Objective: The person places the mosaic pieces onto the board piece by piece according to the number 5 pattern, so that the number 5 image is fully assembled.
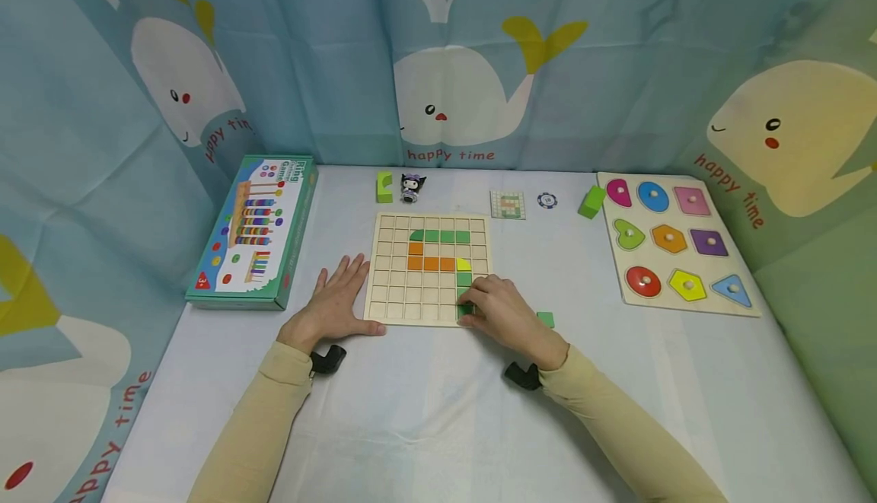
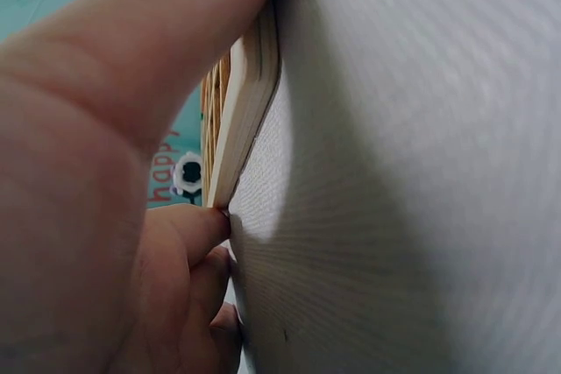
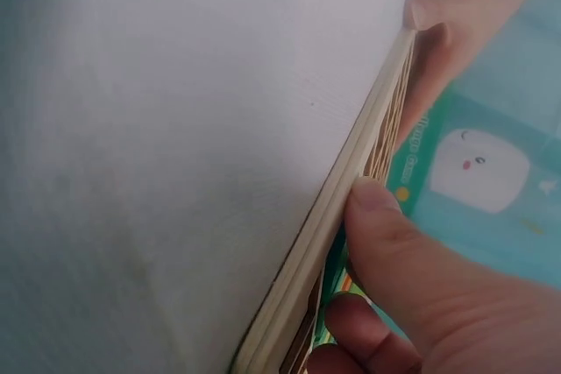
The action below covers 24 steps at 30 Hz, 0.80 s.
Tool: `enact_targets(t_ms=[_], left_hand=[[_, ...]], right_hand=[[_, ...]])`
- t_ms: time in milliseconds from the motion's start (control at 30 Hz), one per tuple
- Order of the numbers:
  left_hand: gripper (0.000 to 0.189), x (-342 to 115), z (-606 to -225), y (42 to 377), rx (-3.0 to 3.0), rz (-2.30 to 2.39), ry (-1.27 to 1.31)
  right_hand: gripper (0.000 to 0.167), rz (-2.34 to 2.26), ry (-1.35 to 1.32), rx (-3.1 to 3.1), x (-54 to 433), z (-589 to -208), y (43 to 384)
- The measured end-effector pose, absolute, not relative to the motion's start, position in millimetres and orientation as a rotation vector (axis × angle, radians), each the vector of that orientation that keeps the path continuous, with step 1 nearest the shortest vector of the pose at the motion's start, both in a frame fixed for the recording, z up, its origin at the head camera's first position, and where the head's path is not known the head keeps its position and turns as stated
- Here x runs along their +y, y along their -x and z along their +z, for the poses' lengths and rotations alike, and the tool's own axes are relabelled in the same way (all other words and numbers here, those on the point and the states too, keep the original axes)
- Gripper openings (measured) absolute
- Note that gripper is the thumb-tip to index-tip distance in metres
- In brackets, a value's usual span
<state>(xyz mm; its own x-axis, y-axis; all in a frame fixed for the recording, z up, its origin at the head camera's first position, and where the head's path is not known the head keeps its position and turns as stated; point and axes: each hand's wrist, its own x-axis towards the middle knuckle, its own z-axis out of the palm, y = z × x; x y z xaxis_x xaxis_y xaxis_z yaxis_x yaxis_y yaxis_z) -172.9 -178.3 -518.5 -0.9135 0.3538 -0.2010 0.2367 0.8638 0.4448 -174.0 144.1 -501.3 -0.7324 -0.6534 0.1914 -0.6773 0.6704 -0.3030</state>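
A wooden grid board (image 1: 404,294) lies on the table, bearing a path of green, orange and yellow tiles. At its lower right corner my right hand (image 1: 505,314) pinches a green tile (image 1: 465,310) between thumb and curled fingers, down in the grid. The right wrist view has the thumb (image 3: 386,221) at the board's edge, the tile mostly hidden. My left hand (image 1: 334,304) rests beside the board's left edge with fingers spread, thumb near the lower left corner. Beside the right wrist lies a loose green square tile (image 1: 545,319).
Behind the board stand a green arch block (image 1: 384,187), a small figurine (image 1: 411,188), a pattern card (image 1: 508,205) and a poker chip (image 1: 546,200). A game box (image 1: 255,233) lies left. To the right are a green block (image 1: 592,202) and a shape puzzle (image 1: 668,265).
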Motion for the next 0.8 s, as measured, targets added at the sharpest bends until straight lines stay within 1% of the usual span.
enact_targets(t_ms=[267, 367, 533, 800], left_hand=[[0.125, -178.3, -518.4, 172.0, 2.760, 0.619, -0.448], [0.125, -178.1, -519.2, 172.2, 2.759, 0.616, -0.450], [0.125, -177.9, -520.0, 173.0, 2.753, 0.612, -0.446], [0.125, -179.1, -518.5, 173.8, 2.743, 0.605, -0.440]], right_hand=[[0.028, 0.572, -1.103, -2.807, 147.4, -502.9, 174.6], [0.025, 0.609, -1.110, -2.771, 155.8, -501.5, 175.6], [0.019, 0.661, -1.065, -2.723, 183.6, -497.4, 178.2], [0.022, 0.678, -0.961, -2.799, 232.6, -493.6, 174.5]])
